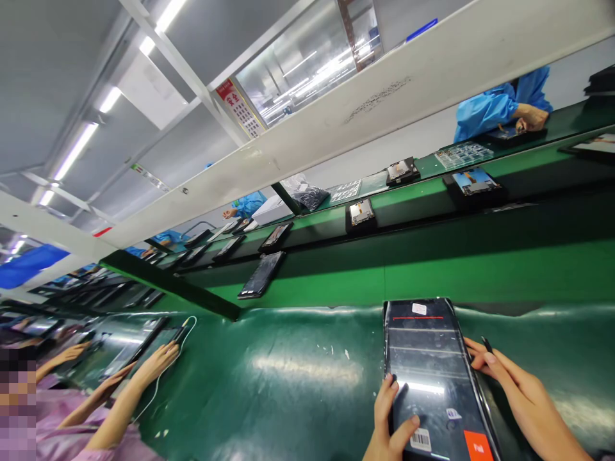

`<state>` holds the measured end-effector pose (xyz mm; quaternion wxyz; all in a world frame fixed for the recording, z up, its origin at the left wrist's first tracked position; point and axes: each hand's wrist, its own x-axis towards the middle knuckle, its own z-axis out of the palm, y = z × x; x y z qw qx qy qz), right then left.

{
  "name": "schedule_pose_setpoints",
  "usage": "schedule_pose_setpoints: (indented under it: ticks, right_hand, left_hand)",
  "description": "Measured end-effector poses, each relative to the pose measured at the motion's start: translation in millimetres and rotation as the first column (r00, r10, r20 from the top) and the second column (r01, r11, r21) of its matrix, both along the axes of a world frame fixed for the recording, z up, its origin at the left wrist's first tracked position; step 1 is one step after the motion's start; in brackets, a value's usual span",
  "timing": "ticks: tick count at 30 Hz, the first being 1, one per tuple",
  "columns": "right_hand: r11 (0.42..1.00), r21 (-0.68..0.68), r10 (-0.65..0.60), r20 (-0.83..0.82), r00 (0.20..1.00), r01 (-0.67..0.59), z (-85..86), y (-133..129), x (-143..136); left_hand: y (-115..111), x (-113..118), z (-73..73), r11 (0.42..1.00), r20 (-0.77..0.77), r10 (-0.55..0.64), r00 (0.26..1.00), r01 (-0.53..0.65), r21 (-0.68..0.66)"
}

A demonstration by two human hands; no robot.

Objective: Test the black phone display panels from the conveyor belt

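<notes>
A large black tablet (427, 358) lies before me on the green bench, glossy face up. It carries a white label near its far end, a barcode sticker and an orange-red sticker near its close end. My left hand (389, 422) grips its left side, with the thumb on the glass. At the right edge is my right hand (519, 390), fingers curled around a thin black pen-like tool (487, 344). Its fingertips are near or against the tablet's side; most of the tool is hidden by the fingers.
A conveyor (327, 272) runs beyond the bench, carrying opened devices in black trays and a dark tablet (261, 275). At left, a co-worker's hand (158, 362) holds a corded tool. Across the line, a person in blue sleeves (494, 109) handles a device. A white beam crosses overhead.
</notes>
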<state>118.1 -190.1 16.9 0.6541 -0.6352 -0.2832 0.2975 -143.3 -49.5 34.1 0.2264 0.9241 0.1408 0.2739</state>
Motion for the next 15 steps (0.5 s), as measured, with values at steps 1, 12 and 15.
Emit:
schedule_pose_setpoints:
  ticks: [1, 12, 15]
  right_hand:
    - [1.000, -0.003, -0.003, -0.002, 1.000, 0.003, 0.6, 0, 0]
    - [1.000, 0.001, -0.012, 0.015, 1.000, 0.012, 4.6, 2, 0]
    - [0.998, 0.050, -0.033, 0.032, 0.999, 0.032, 6.2, 5, 2]
  left_hand:
    - [0, 0, -0.2, 1.000, 0.002, 0.002, 1.000, -0.002, 0.008]
    - [8, -6, -22.9, 0.999, -0.016, 0.007, 1.000, -0.006, 0.036]
    - [19, 0, -25.5, 0.991, 0.046, -0.094, 0.995, 0.089, 0.104]
